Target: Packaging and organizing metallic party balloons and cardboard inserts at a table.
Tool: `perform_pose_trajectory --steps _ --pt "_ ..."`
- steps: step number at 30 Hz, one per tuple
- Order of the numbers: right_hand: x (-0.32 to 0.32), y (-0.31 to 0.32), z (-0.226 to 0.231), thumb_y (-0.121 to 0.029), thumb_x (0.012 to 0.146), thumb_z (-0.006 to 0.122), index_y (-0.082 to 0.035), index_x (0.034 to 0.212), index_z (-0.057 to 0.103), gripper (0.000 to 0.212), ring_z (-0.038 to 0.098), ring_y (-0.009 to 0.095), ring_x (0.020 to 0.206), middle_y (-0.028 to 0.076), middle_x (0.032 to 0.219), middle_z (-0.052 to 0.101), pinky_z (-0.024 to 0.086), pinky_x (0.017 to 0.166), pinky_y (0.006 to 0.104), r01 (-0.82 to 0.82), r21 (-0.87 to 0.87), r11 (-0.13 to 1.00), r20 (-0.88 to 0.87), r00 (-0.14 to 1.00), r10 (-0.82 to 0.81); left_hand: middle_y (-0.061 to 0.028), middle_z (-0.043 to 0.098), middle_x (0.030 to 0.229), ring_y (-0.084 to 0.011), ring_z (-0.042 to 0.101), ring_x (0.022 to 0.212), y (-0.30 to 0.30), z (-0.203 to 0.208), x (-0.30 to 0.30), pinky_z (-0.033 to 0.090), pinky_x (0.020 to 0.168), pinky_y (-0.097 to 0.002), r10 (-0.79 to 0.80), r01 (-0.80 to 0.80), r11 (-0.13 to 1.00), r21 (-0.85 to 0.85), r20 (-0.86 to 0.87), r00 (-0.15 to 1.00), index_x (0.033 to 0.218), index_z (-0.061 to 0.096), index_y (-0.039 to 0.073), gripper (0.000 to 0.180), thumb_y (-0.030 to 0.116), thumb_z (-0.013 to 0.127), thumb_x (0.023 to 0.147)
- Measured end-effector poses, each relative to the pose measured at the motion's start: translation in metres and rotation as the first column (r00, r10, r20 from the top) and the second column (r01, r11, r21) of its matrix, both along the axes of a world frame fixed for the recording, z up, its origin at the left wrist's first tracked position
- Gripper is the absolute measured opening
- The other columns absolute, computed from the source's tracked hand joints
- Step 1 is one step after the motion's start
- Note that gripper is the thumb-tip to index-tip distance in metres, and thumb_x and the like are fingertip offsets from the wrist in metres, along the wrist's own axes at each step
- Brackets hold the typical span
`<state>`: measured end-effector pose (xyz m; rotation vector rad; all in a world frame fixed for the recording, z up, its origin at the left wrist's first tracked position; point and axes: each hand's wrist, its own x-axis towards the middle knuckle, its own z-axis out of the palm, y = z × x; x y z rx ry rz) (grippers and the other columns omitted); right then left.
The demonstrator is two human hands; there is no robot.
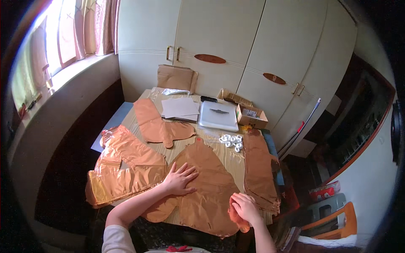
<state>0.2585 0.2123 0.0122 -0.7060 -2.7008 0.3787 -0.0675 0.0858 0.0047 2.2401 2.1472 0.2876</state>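
A large flat copper-coloured foil balloon (206,177), uninflated, lies across the near middle of the table. My left hand (180,179) rests flat on it with fingers spread, holding nothing. At its lower right edge my right hand (247,206) is closed on a crumpled, redder part of the foil. Part of that crumpled foil is hidden under the fingers. More flat copper foil balloons lie around: a shiny, wrinkled one (126,166) on the left, a curved one (158,124) at the far left, and a long pile (259,168) on the right.
Several small white coils (232,141) lie beyond the balloon. Behind them stand a white plastic case (219,116), white sheets (180,108) and a small cardboard box (252,114). Brown cardboard (175,79) leans against the cabinet (211,29). An orange chair (344,219) stands at the right.
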Motion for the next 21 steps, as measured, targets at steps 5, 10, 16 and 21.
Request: perform_pose_trajectory --steps 5,10,16,21 --pt "0.0 -0.001 0.001 -0.027 0.087 0.062 -0.01 0.118 0.064 0.035 0.055 0.027 0.117 0.007 0.125 0.062 0.04 0.1 0.0421 -0.009 -0.005 1.0 0.028 1.0 0.009 -0.0099 0.033 0.152 -0.036 0.021 0.143 -0.002 -0.002 -0.002 0.011 0.11 -0.0677 0.012 -0.012 1.0 -0.007 0.001 1.0 0.146 0.037 0.018 0.077 0.066 0.046 0.086" --pt "-0.002 0.004 0.005 -0.025 0.087 0.062 -0.009 0.118 0.064 0.035 0.055 0.029 0.116 0.01 0.124 0.062 0.042 0.1 0.0417 -0.045 -0.035 0.998 0.037 0.998 0.046 -0.0095 0.031 0.153 -0.036 0.021 0.143 -0.004 0.005 -0.004 0.009 0.109 -0.069 0.002 -0.003 0.999 -0.042 -0.012 1.0 0.147 0.034 0.018 0.077 0.066 0.044 0.087" --pt "-0.048 0.011 0.04 -0.027 0.088 0.062 -0.006 0.116 0.064 0.035 0.055 0.03 0.116 0.013 0.122 0.062 0.043 0.099 0.0413 -0.171 0.048 0.984 0.105 0.981 0.166 -0.0119 0.031 0.152 -0.0332 0.023 0.142 0.01 0.001 -0.047 0.018 0.112 -0.0608 0.107 -0.112 0.989 0.101 0.049 0.993 0.146 0.033 0.012 0.072 0.054 0.05 0.09" --pt "-0.203 0.006 0.07 -0.028 0.09 0.061 -0.004 0.12 0.061 0.039 0.057 0.03 0.114 0.014 0.123 0.061 0.045 0.099 0.04 -0.477 0.069 0.876 0.027 0.879 0.476 -0.0179 0.061 0.107 -0.0359 0.057 0.103 0.002 0.0 -0.155 0.049 0.086 -0.0429 0.472 -0.552 0.764 0.335 0.292 0.832 0.114 0.058 0.004 0.032 0.011 0.052 0.083"
